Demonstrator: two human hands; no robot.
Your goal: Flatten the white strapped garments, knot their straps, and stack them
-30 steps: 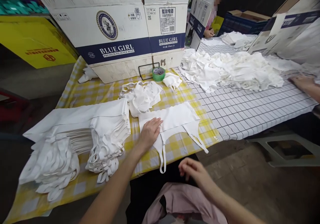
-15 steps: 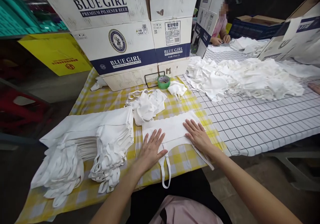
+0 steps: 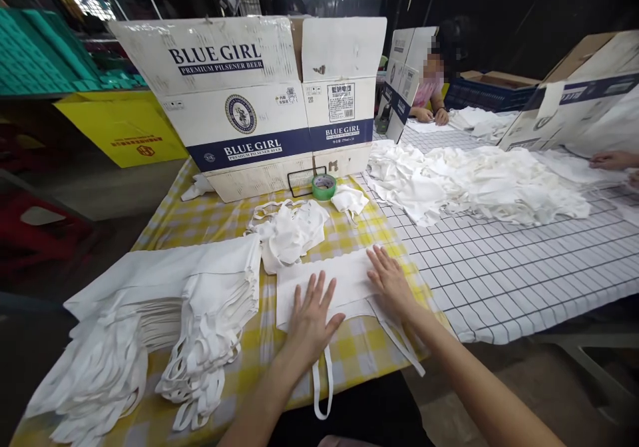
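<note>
"White top (image 3: 352, 287), where does it lie, and what's around it?"

"From the left: a folded white stack (image 3: 160, 271) fills the table's (image 3: 214, 224) front left corner. Next, the left hand (image 3: 308, 324) rests on the top, fingers spread. The top lies flat near the front right corner, one strap looping over the front edge."

"And the right hand (image 3: 394, 286)?"

"Laid on the top's right part, fingers loose and straight. Farther right, a loose white pile (image 3: 489, 181)."

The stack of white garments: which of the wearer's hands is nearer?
Left. The left hand lies on a white garment beside the stack; the right hand is farther right, on the same garment.
</note>
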